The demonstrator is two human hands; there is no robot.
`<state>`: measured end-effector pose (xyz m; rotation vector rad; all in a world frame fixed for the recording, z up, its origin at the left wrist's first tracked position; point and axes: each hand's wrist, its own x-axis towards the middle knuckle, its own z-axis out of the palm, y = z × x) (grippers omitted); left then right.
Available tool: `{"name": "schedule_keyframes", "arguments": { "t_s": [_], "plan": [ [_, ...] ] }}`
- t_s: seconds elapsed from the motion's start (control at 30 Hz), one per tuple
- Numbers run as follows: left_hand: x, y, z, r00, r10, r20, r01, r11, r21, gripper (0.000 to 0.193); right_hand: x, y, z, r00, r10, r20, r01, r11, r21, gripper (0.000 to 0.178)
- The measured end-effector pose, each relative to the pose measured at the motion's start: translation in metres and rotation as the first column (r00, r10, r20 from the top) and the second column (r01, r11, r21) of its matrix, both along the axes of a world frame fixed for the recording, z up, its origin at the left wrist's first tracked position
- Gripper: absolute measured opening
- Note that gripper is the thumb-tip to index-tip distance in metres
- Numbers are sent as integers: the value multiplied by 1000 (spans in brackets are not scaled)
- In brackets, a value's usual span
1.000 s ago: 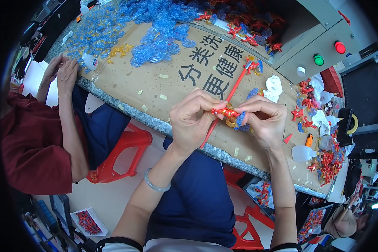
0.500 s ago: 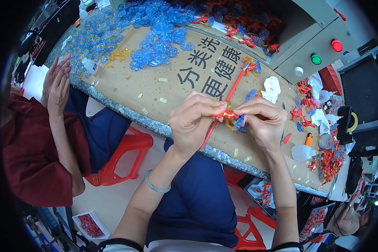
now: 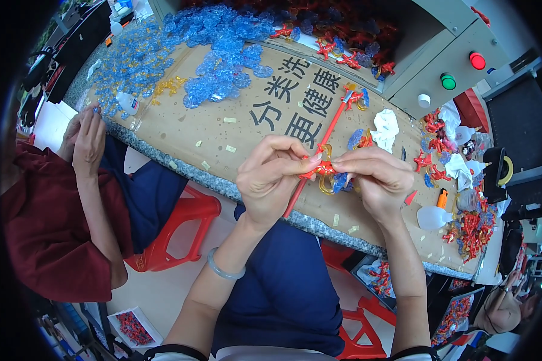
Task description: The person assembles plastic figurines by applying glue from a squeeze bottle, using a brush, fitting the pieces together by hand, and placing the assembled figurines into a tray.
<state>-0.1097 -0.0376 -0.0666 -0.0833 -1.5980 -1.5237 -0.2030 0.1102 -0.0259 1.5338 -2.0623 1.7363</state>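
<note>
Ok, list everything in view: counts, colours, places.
Small glossy plastic piece: one, red, centre
Long thin stick: one, red, across brown cardboard
Translucent plastic pieces: uncountable, blue, far left
Shiny plastic pieces: uncountable, red and blue, right
Crumpled tissues: at least two, white, right
Plastic bottles: at least two, translucent white, left and right
Round buttons: three; red, green, white; grey metal box
Plastic stools: at least two, red, on pale floor
Other people: at least two, left and right
Left hand: one, bare, pinching small piece
Right hand: one, bare, likewise

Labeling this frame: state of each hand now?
Left hand: closed, pinching the red figure at its left end.
Right hand: closed, pinching the red figure's right end.
</note>
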Motion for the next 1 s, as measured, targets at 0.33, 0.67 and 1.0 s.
{"name": "schedule_keyframes", "arguments": {
  "t_s": [0.33,0.67,1.0],
  "plan": [
    [0,-3,2,989,144,38,-135,976,-172,29,7,-4,-3,803,-138,-579,112,990,-81,30],
    [0,-5,-2,995,76,58,-70,992,-104,38,7,-3,-1,773,-131,-621,103,991,-81,30],
    [-1,-8,0,994,47,102,-32,990,-141,41,6,-4,-6,781,-168,-601,139,986,-94,27]
  ]
}}
